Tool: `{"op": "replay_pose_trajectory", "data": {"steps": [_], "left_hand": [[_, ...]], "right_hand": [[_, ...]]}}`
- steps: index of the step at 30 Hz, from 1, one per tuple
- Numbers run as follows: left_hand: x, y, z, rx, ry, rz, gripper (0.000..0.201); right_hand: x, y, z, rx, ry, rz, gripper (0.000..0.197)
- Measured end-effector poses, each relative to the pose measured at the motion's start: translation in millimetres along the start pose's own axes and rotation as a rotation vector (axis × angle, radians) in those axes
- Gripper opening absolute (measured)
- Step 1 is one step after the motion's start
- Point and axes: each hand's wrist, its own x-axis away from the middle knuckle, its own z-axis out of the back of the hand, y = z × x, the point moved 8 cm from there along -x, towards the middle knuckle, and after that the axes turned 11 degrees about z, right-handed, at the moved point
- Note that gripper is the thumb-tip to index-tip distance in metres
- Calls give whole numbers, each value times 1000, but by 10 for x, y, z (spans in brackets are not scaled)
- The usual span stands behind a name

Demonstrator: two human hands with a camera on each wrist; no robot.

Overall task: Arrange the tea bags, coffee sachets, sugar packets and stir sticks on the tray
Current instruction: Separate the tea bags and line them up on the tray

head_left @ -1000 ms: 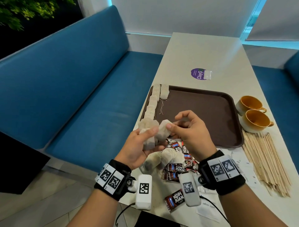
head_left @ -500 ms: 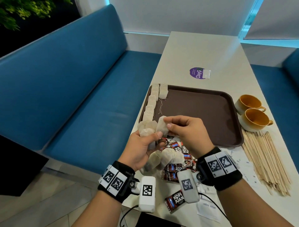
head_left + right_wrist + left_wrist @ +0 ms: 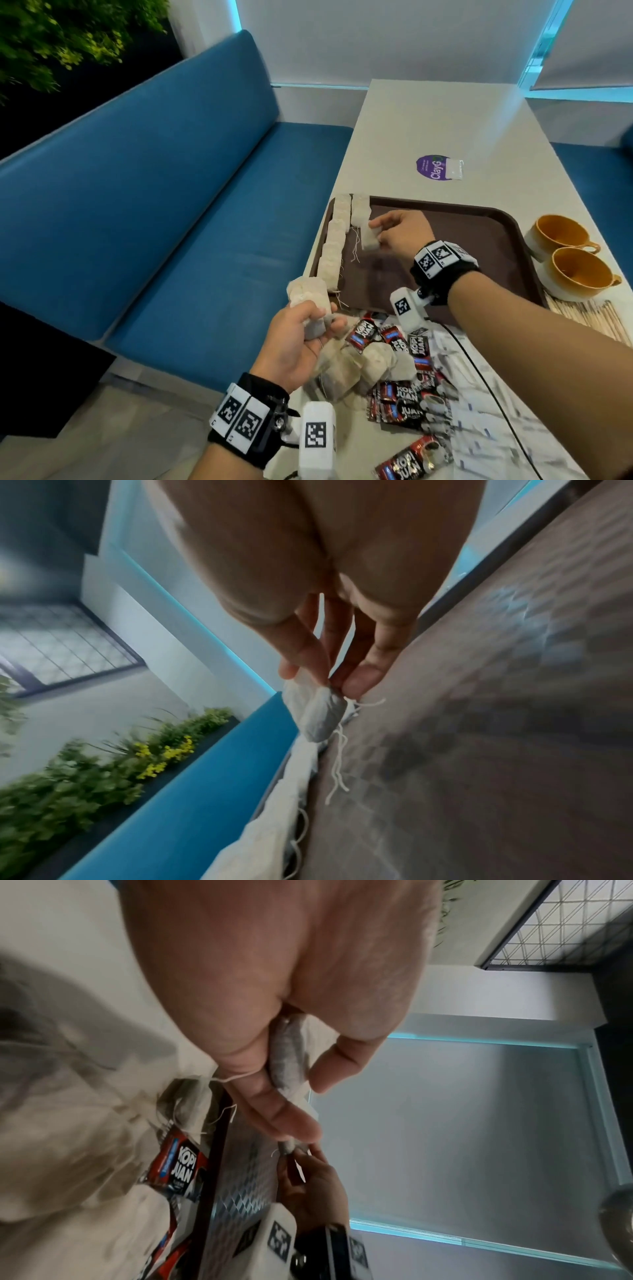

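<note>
both hands are occupied and held well apart. one tea bag [image 3: 370,235] is pinched between thumb and fingertips of the right hand [image 3: 402,230], which is held over the far-left part of the brown tray [image 3: 479,219]; whether the bag touches the tray floor cannot be told. a bundle of tea bags [image 3: 308,294] is gripped by the curled fingers of the left hand [image 3: 298,342], nearer the body, just off the tray's near-left corner.

beyond the right fingertips, a row of tea bags [image 3: 334,246] is laid along the tray's left rim, with a second bag [image 3: 360,209] placed beside the far end of the row. right of the right hand, the tray floor is bare up to its right rim. the table edge is located just left of the left hand, with a blue bench [image 3: 171,222] below it.

the pinched bag is pale, squarish and slightly puffed, with a loose white string [image 3: 337,764] hanging from it.

between the wrists, loose tea bags [image 3: 363,366] are heaped with red-black coffee sachets [image 3: 400,401] and white sugar packets [image 3: 479,394]. right of the right forearm, wooden stir sticks [image 3: 589,315] are piled near two orange cups [image 3: 575,270].
</note>
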Motion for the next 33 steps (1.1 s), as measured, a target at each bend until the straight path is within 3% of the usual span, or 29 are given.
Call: {"op": "replay_pose_trajectory", "data": {"steps": [6,14,24,28,33], "left_hand": [[-84,7,53,-1,13,0,24],[-159,75,-3,-40,3,-18,29],[-148,-4,52,-76,0,-19,21],[-137,-9,47,-70,-13,-22,29],[-73,15,35,-32,-31,-39,45]], "right_hand": [[-336,37,-280,71,-146,18,45],[-632,170,-288,255,-70,-19,34],[-625,265,-192,227,11,-86,21],[-569,267,-157,184,28,-141,19],[-488,100,-75,232,-78,-98,20]]}}
